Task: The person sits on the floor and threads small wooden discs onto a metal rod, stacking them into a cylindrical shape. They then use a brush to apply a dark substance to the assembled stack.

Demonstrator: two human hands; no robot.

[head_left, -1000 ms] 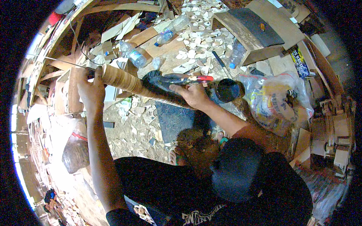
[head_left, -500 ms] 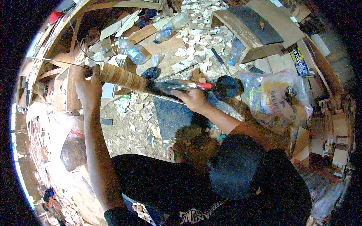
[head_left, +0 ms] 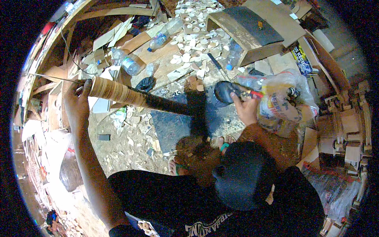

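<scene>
My left hand [head_left: 78, 98] is closed around the left end of a thin metal rod, beside a long stack of round wooden rings [head_left: 112, 90] threaded on it. The stack slants down to the right; its left part is bare wood. A dark coating [head_left: 164, 104] covers its right part. My right hand [head_left: 246, 108] grips a brush [head_left: 245, 93] with a red handle end, over a round black dish [head_left: 222, 91] at the centre right. The brush tip is at the dish, hard to make out against its dark surface.
Pale wood offcuts [head_left: 197, 47] and plastic bottles [head_left: 130, 65] litter the ground ahead. A wooden box [head_left: 252, 55] with a dark top stands beyond the dish. To the right lies a clear plastic bag [head_left: 282, 100]. A dark sheet [head_left: 169, 128] lies below the stack.
My right hand has moved the brush right, away from the coated end of the stack and over to the black dish. My left hand keeps its hold; the whole view has shifted slightly.
</scene>
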